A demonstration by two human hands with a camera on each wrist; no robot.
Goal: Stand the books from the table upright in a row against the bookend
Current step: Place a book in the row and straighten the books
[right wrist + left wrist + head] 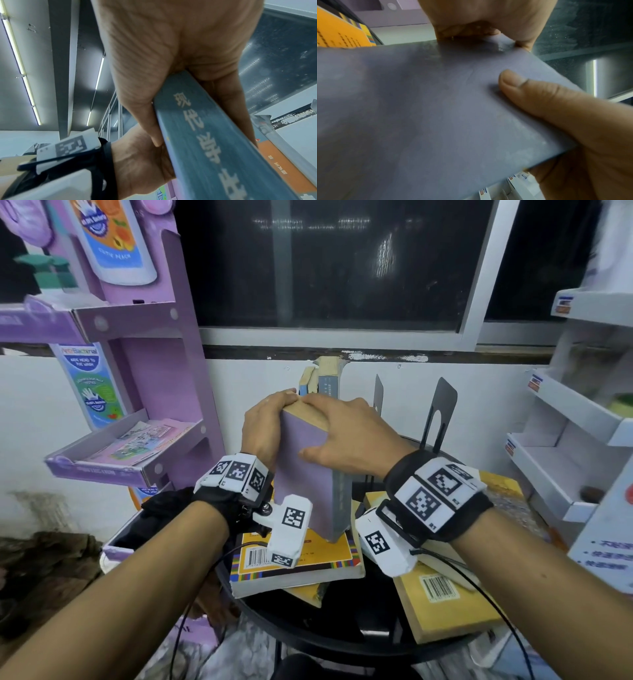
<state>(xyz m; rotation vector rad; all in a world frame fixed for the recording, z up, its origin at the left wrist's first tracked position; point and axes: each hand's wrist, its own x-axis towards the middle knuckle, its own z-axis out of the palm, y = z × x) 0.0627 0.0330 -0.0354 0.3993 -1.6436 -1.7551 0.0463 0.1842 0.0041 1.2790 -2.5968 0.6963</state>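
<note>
Nearest me, both forearms reach in over the round black table (329, 631). Far left stands a purple display rack (178, 378) with leaflets on its lower shelf. On the table's near left, a yellow book with a barcode (298, 563) lies flat on another. My left hand (263, 429) grips the lavender-covered book (305, 467) from its left side, fingers curled over the top edge; the left wrist view shows the thumb (530, 93) pressed flat on the cover. That book stands nearly upright, its bottom corner resting on the flat yellow book. My right hand (346, 433) clasps it from the right, fingers over the page edges, thumb on the cover; the spine is grey-blue. Just beyond, a worn book (325, 378) stands upright. Right of that rise two black metal bookends (442, 405). Near right, another yellow book (445, 604) lies flat.
</note>
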